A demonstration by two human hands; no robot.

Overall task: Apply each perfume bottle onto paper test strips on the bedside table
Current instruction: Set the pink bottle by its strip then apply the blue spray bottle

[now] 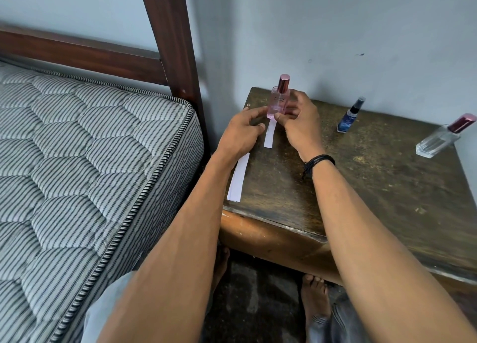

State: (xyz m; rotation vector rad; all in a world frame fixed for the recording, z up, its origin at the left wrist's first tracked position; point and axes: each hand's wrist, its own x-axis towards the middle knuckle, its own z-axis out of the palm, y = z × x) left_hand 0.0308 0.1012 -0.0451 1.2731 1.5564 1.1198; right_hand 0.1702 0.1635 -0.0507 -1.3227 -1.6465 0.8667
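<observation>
Pink glass first: the pink perfume bottle (pixel 280 99) stands upright near the far left corner of the worktop (pixel 361 177), my right hand (pixel 300 122) curled round its lower half. My left hand (pixel 241 133) reaches its side with the index fingertip; whether it grips anything I cannot tell. One white test strip (pixel 270 136) lies between my hands, just below the bottle, and more strips (pixel 238 179) lie along the left edge, partly under my left wrist. To the right stand a blue spray bottle (pixel 349 117) and a clear bottle (pixel 438 141), well apart. Scuffed dark wood, a pale wall (pixel 361 20), and a striped mattress (pixel 77 149) alongside.
</observation>
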